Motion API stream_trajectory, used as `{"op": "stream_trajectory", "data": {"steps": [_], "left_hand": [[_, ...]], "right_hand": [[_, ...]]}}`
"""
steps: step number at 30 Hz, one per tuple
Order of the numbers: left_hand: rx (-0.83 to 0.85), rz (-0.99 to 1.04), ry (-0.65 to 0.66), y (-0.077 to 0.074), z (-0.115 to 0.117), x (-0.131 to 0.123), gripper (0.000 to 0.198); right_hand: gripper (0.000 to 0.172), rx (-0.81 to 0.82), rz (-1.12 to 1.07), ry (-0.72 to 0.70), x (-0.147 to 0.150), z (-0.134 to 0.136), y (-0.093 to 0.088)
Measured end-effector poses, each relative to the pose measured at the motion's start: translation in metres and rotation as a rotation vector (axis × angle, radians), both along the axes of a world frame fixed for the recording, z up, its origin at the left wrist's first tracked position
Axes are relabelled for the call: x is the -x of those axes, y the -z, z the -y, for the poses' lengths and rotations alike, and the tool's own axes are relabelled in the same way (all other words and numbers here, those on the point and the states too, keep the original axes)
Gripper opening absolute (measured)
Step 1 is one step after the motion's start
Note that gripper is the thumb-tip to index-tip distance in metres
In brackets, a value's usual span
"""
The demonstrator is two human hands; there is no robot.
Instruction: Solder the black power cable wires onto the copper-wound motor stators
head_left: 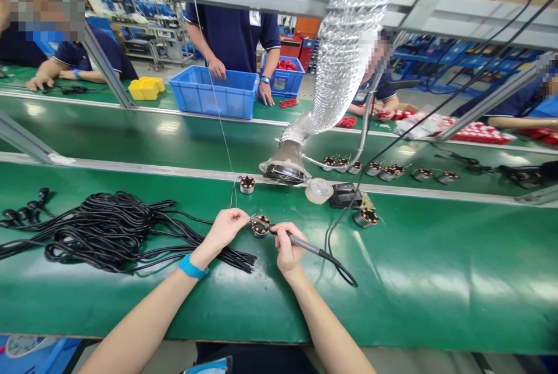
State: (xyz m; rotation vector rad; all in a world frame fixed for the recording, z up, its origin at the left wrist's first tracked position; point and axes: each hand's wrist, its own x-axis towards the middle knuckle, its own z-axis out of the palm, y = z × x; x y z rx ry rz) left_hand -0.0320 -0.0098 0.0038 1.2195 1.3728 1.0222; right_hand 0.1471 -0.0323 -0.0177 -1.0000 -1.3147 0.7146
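Note:
My right hand [290, 249] is closed around a soldering iron [305, 244], its front end at a round motor stator [260, 226] with copper windings. Just left of that stator, my left hand [227, 227] pinches a thin wire; its fingertips touch or nearly touch the stator's edge. A fine pale strand [222, 124] hangs from above and runs down to this hand. Under and beside the left wrist lies a bundle of black cables [108, 231] with bare ends. A second stator [247, 184] with a lead stands behind, and a third stator [366, 218] sits to the right.
A fume hood nozzle [285, 161] on a silver duct [333, 66] hangs behind the work. Near it stand a round pale tub [319, 191] and a black soldering stand [345, 195]. Several stators [387, 173] line the far conveyor. Co-workers sit and stand opposite, around a blue crate [214, 92].

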Motion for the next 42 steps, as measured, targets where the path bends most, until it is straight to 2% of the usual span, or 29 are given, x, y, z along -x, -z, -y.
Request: {"op": "stream_trajectory", "data": {"steps": [5, 10, 27, 32, 36, 42], "left_hand": [[-0.004, -0.005, 0.006, 0.003, 0.000, 0.001, 0.028], [0.010, -0.010, 0.006, 0.000, 0.000, 0.001, 0.030], [0.044, -0.017, -0.013, -0.001, 0.000, 0.000, 0.028], [0.025, -0.014, -0.014, -0.003, 0.000, 0.000, 0.027], [-0.019, -0.005, 0.015, -0.004, 0.001, 0.000, 0.026], [-0.085, -0.033, 0.060, 0.000, 0.002, 0.002, 0.028]], "right_hand": [[0.030, 0.039, -0.088, -0.028, 0.001, 0.000, -0.002], [0.030, 0.050, -0.172, 0.039, 0.002, -0.002, -0.004], [0.030, 0.040, -0.164, 0.029, 0.000, 0.000, -0.004], [0.025, 0.008, -0.012, 0.011, 0.001, -0.001, -0.008], [0.018, -0.097, 0.191, -0.023, 0.009, -0.007, -0.014], [0.035, -0.182, 0.314, -0.108, 0.018, -0.016, -0.011]]}}
